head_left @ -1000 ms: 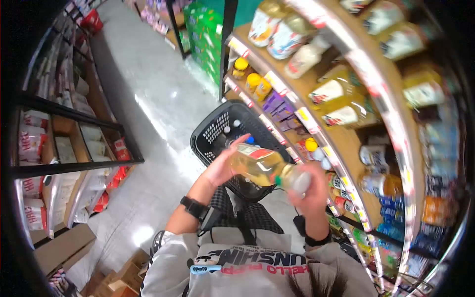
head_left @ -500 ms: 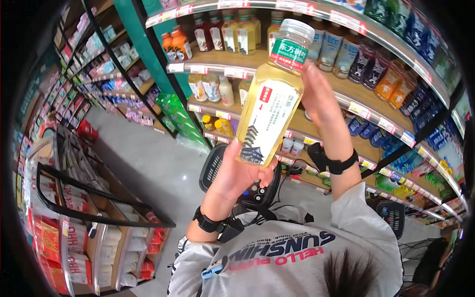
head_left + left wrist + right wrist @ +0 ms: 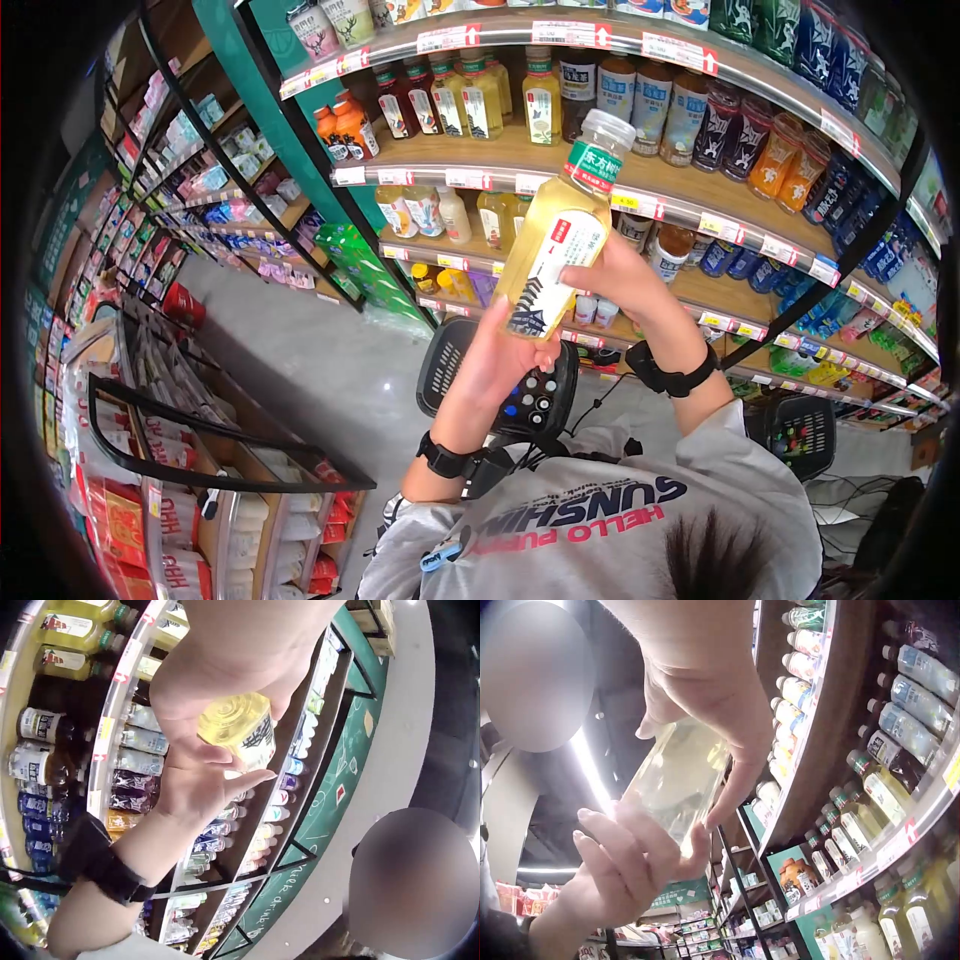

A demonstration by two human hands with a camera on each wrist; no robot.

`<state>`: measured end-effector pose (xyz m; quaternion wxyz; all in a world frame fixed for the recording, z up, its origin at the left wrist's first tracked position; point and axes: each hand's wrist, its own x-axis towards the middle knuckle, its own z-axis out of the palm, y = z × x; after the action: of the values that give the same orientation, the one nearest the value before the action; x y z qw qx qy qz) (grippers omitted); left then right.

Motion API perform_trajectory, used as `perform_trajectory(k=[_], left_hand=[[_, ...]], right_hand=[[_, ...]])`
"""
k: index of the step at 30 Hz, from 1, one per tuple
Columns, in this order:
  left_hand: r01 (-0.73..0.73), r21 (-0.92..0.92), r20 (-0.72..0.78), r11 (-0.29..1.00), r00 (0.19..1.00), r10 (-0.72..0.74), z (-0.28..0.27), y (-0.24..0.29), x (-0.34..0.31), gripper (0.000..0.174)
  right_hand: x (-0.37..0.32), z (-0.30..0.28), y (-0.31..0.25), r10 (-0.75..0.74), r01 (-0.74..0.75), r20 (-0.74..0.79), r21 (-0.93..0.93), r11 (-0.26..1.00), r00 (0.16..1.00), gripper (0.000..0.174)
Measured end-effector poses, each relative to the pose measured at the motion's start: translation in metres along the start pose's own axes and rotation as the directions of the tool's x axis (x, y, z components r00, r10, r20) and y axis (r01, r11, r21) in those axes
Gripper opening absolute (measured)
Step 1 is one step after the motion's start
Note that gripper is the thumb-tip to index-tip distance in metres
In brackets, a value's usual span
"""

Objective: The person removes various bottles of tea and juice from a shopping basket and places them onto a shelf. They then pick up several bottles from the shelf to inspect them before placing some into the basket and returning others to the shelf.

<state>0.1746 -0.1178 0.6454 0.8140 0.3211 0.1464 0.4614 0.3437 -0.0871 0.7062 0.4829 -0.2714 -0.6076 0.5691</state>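
A clear bottle of pale yellow tea with a white label, green neck band and whitish cap is held up in the head view, its cap end toward the shelves. My left hand grips it near the base. From the other side my right hand holds the body, its thumb lying across the label. In the left wrist view the bottle's round base shows between both hands. The right wrist view shows the bottle's side above the left hand's curled fingers.
Drink shelves with several rows of bottles curve along the front and right. Below the hands stands a dark basket with bottles in it; another basket is on the floor at right. A rack of bagged goods stands at left.
The bottle has risen from low over the basket, turning so its label faces up. My right hand has shifted from the cap end down onto the body; my left hand keeps hold of the base.
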Motion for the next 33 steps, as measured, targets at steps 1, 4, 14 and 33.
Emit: perform_trajectory(k=[1,4,14,33], left_hand=[[0.004,0.000,0.039,1.000,0.999,-0.004,-0.011,0.004,0.003,0.050],[0.018,0.039,-0.049,0.999,0.999,-0.017,-0.033,0.026,0.009,0.055],[-0.274,0.302,0.007,0.913,0.958,0.286,-0.139,0.155,0.068,0.065],[-0.378,0.685,0.171,0.622,0.914,0.367,-0.234,0.230,0.232,0.064]], right_hand=[[0.008,0.001,0.003,0.019,-0.018,0.008,-0.021,1.000,1.000,0.064],[0.039,0.001,0.023,0.061,-0.058,0.031,-0.078,0.995,0.998,0.062],[0.200,0.048,0.078,-0.402,0.269,-0.160,-0.520,0.811,0.901,0.073],[0.365,0.007,0.145,-0.421,0.016,-0.382,-0.726,0.688,0.823,0.069]])
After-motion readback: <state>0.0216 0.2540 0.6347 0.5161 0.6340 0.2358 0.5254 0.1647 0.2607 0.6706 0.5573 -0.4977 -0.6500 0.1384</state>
